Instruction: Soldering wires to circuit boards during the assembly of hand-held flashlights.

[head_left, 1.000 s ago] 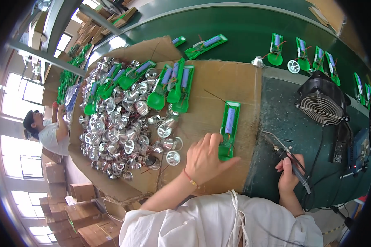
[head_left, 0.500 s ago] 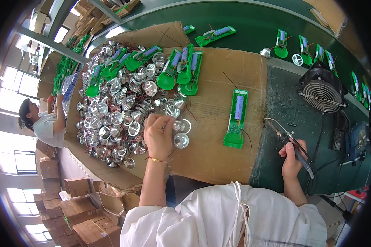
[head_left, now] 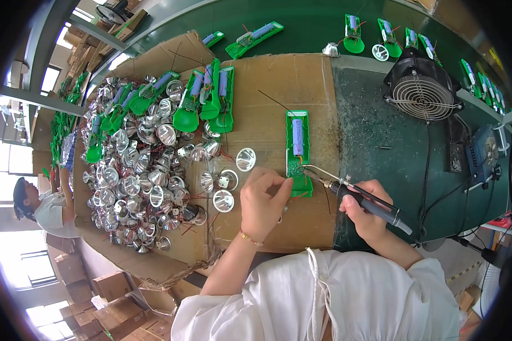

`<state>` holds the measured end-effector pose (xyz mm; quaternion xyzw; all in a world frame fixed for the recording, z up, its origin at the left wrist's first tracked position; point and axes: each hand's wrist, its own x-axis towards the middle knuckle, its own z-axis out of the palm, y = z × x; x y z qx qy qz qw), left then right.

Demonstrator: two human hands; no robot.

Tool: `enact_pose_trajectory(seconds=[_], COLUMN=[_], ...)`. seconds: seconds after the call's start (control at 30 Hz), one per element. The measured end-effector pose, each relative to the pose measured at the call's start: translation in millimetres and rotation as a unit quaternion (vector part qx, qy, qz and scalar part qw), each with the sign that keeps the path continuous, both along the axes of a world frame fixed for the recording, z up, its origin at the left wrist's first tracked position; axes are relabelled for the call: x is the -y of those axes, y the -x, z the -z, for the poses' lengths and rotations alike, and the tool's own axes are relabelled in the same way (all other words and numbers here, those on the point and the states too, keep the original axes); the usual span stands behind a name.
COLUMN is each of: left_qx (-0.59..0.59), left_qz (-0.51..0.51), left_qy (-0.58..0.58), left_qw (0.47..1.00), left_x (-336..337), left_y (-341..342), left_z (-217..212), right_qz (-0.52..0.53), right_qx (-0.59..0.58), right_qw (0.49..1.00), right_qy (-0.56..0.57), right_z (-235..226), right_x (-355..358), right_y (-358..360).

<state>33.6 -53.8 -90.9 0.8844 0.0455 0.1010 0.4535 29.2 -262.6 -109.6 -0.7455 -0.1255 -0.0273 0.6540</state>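
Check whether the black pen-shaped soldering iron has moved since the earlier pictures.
Yes, leftward: against the flat brown cardboard sheet, the iron in the right hand now reaches well past its right edge, inward.

A: Can you read any lettering on the blue cell (head_left: pixel 297 136) toward two o'clock?
B: None; it shows too small.
A: And the cartons (head_left: pixel 118 314) between seven and eight o'clock, or the blue unit (head_left: pixel 484 153) at three?
B: Nothing legible on those either.
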Motion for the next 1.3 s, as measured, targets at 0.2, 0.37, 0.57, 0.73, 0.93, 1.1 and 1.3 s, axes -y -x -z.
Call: enact_pose_trajectory(seconds=[0.2,0.37,0.57,0.73,0.93,1.1,1.3], left_qx=[-0.019,-0.029,-0.073,-0.078,-0.084,-0.081,0.077], left_qz=[-0.007,-0.014,-0.023,-0.019,-0.018,-0.027,-0.025], left_qy=[0.001,0.000,0.017,0.024,0.013,0.013,-0.092], left_qw=[1.000,0.999,0.997,0.997,0.996,0.996,0.992], left_x=[3.0,3.3,3.1,2.5,1.0,0.9,-1.5], left_y=[-6.0,-7.6,-10.0,-12.1,-11.3,-9.8,1.8], left_z=[4.2,7.3,3.8,2.2,2.2,2.9,-15.2], right_qz=[0.010,0.006,0.009,0.042,0.042,0.043,0.063], right_qx=[-0.073,-0.122,-0.123,-0.106,-0.103,-0.101,-0.113], right_qw=[0.995,0.986,0.988,0.985,0.987,0.986,0.985], right_qy=[-0.071,-0.114,-0.097,-0.130,-0.117,-0.122,-0.116], right_z=[-5.4,-5.5,-6.6,-3.9,-5.1,-4.0,-6.5], right_x=[-13.3,-17.0,-16.5,-10.4,-2.4,-1.1,6.1], right_y=[-3.7,-5.5,-4.4,-0.1,2.8,3.9,3.5])
